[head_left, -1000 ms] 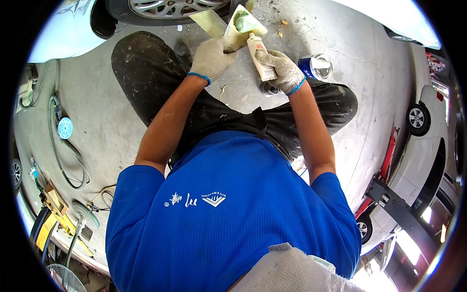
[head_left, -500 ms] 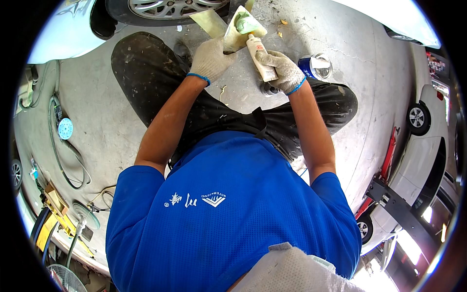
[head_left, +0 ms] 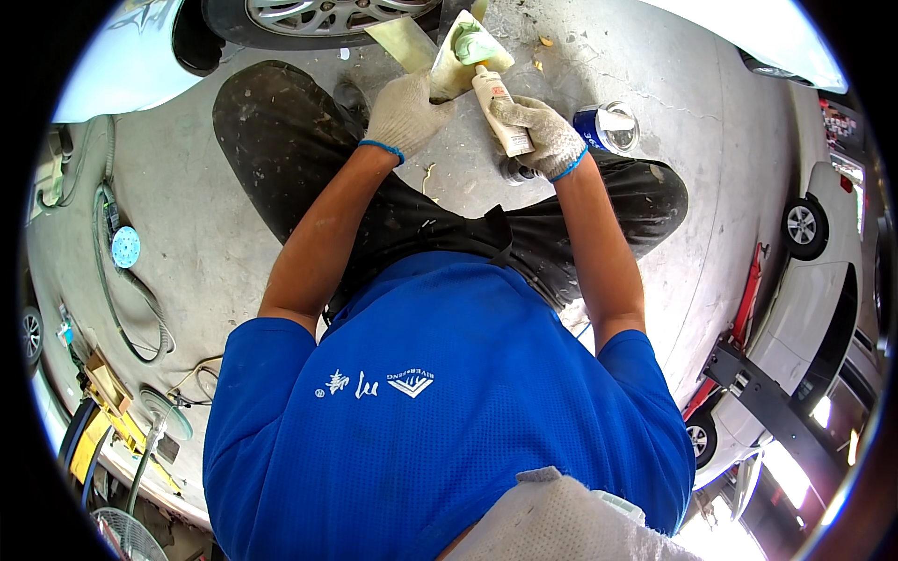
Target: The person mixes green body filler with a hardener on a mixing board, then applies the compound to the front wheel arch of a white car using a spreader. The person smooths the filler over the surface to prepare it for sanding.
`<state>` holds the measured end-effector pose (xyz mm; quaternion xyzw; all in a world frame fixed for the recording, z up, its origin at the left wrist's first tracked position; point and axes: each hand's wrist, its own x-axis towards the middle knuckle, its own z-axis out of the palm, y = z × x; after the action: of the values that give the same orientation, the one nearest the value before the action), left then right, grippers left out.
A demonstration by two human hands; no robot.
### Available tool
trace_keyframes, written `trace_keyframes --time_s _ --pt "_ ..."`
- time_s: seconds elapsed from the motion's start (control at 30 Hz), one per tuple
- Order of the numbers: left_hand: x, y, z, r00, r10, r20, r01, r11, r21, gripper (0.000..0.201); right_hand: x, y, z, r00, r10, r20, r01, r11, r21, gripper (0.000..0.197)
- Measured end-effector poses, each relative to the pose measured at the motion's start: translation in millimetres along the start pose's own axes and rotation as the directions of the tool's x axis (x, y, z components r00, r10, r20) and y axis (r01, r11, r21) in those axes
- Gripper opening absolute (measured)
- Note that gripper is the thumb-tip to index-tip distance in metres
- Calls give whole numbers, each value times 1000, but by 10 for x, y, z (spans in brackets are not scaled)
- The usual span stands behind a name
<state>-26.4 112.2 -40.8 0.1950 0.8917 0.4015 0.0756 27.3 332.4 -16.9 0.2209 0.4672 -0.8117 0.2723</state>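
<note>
My left hand [head_left: 408,114], in a knitted white glove with a blue cuff, grips a pale mixing board [head_left: 452,79]. A mound of light green putty [head_left: 475,43] lies on that board. Another flat, yellowish-green piece [head_left: 402,45] sticks out just left of it; whether I hold it too is unclear. In my right hand [head_left: 544,136], gloved alike, is a pale squeeze tube [head_left: 496,92], its fingers wrapped round the lower half. The tube's nozzle points up at the putty's lower edge. My left fingertips are mostly hidden.
Beside my right hand stands a blue-and-silver can [head_left: 606,127], and a small metallic round thing [head_left: 517,171] sits below that hand. A car wheel [head_left: 341,15] is straight ahead. A sander with a blue disc [head_left: 125,247] and hoses lie on the left floor; a white vehicle [head_left: 800,309] is at right.
The tube's nozzle end has shifted very slightly to the left. Both hands otherwise keep their places and their hold.
</note>
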Motion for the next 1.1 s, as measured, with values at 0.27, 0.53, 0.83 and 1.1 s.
trace_keyframes --time_s 0.27,0.53,0.83,1.1 --pt "-1 11 -14 1000 -10 15 10 1000 2 37 -10 -6 31 999 22 -28 -23 997 -68 48" --pt "-2 112 -132 983 -151 102 169 965 -200 44 -89 54 86 988 -131 86 146 970 -194 51" --pt "16 -4 -68 995 -70 77 85 976 -200 44 -155 34 163 975 -217 -48 185 913 -364 47" --pt "-18 48 -37 998 -25 59 30 995 -98 40 -66 -2 339 966 -220 -137 128 865 -485 44"
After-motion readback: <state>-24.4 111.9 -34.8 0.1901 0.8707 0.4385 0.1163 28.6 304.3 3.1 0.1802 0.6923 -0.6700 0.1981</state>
